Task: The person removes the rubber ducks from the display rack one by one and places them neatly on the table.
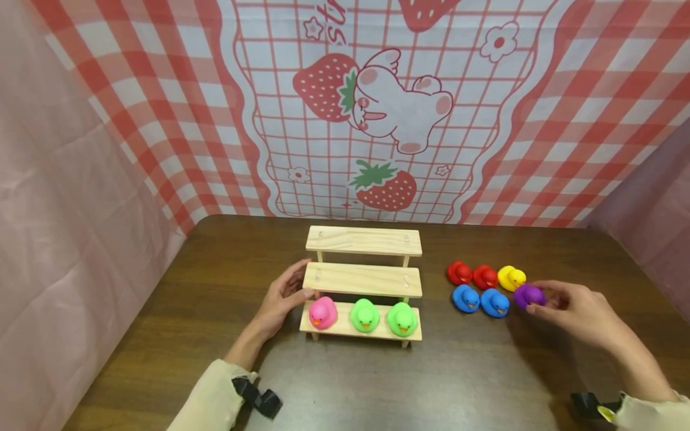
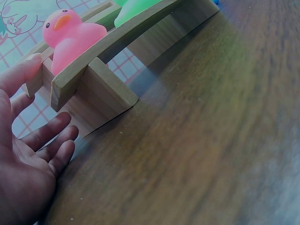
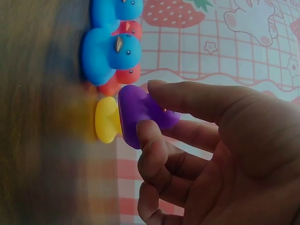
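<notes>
A three-step wooden display stand (image 1: 362, 280) stands on the table. My left hand (image 1: 281, 298) is at its left side, with thumb and index finger holding the end of the middle step (image 2: 33, 86); the other fingers are loosely bent beside it. On the lowest step sit a pink rubber duck (image 1: 323, 313) and two green ducks (image 1: 365, 316). To the right, my right hand (image 1: 579, 311) pinches a purple rubber duck (image 3: 140, 115) between thumb and fingers. The purple duck appears raised off the table, close by a yellow duck (image 1: 511, 278).
Two red ducks (image 1: 460, 273) stand in a row with the yellow one, right of the stand. Two blue ducks (image 1: 466, 299) sit just in front of them. A checked strawberry cloth (image 1: 377, 120) hangs behind the brown table (image 1: 409, 383).
</notes>
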Demonstrator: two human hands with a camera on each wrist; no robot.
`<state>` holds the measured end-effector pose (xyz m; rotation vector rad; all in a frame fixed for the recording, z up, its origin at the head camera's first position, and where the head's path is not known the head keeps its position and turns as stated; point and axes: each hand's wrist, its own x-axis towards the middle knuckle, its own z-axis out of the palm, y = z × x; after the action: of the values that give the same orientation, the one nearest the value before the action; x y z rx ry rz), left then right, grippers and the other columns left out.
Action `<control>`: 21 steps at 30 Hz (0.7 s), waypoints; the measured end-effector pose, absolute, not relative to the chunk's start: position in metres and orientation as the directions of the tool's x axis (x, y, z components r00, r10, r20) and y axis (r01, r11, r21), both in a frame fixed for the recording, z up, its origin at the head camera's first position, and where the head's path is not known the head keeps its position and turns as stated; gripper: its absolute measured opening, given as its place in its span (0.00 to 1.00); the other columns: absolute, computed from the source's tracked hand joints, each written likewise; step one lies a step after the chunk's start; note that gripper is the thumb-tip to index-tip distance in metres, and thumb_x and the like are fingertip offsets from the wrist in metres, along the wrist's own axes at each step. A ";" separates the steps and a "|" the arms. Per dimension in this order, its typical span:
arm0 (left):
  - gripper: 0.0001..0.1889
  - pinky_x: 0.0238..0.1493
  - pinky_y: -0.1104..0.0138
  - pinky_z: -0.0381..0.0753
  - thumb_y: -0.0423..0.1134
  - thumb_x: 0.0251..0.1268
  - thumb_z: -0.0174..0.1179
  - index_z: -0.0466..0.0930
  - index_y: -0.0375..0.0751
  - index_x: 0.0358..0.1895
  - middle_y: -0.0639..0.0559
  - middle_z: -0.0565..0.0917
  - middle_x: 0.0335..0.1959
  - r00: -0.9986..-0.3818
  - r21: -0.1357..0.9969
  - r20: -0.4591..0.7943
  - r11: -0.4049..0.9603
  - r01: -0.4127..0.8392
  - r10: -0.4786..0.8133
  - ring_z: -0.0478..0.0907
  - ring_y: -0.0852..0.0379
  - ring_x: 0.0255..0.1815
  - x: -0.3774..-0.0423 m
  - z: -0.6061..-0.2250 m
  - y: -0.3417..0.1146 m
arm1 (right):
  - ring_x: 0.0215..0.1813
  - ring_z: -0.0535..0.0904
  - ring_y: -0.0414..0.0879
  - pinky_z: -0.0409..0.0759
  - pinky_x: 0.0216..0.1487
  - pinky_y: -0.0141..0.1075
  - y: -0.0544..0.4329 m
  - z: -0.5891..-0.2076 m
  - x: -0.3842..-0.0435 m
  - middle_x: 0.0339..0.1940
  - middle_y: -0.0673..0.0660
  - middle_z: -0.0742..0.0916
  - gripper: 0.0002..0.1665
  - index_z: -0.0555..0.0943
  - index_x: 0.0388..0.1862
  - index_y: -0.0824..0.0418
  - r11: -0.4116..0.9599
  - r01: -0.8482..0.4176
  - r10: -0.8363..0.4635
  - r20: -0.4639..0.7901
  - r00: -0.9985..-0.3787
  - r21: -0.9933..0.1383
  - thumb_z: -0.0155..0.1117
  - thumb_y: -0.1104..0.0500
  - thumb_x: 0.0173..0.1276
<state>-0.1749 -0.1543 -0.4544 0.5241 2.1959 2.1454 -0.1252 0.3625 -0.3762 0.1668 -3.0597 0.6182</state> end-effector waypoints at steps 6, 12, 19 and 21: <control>0.33 0.63 0.72 0.69 0.28 0.67 0.58 0.61 0.32 0.75 0.25 0.72 0.66 -0.945 0.977 0.200 0.014 0.211 0.257 0.73 0.71 0.59 -0.175 -0.454 -0.155 | 0.27 0.68 0.32 0.65 0.28 0.31 0.365 -0.379 -0.128 0.27 0.49 0.83 0.32 0.79 0.58 0.71 0.919 -0.074 -0.098 -0.044 -0.994 -0.387 0.70 0.48 0.65; 0.32 0.63 0.72 0.69 0.28 0.67 0.58 0.61 0.32 0.75 0.25 0.72 0.66 -0.946 0.978 0.197 0.018 0.208 0.257 0.73 0.70 0.58 -0.175 -0.454 -0.155 | 0.26 0.68 0.33 0.64 0.28 0.31 0.368 -0.385 -0.130 0.27 0.49 0.83 0.32 0.78 0.59 0.71 0.915 -0.069 -0.107 -0.075 -0.991 -0.397 0.69 0.49 0.66; 0.33 0.62 0.73 0.69 0.28 0.67 0.58 0.61 0.31 0.75 0.24 0.72 0.66 -0.944 0.977 0.205 0.004 0.213 0.260 0.74 0.70 0.58 -0.175 -0.453 -0.154 | 0.27 0.68 0.33 0.64 0.28 0.31 0.370 -0.392 -0.131 0.27 0.49 0.82 0.31 0.78 0.60 0.71 0.905 -0.078 -0.128 -0.095 -0.987 -0.418 0.69 0.50 0.67; 0.33 0.63 0.73 0.69 0.28 0.67 0.58 0.60 0.32 0.75 0.24 0.71 0.67 -0.944 0.978 0.202 0.002 0.210 0.262 0.74 0.71 0.59 -0.175 -0.453 -0.154 | 0.26 0.68 0.33 0.64 0.28 0.30 0.370 -0.393 -0.131 0.26 0.49 0.81 0.31 0.78 0.60 0.71 0.902 -0.080 -0.134 -0.100 -0.986 -0.425 0.69 0.50 0.67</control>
<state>-0.1746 -0.1544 -0.4530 0.5178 2.1962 2.1304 -0.1315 0.3698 -0.3929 0.1795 -3.1865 0.7036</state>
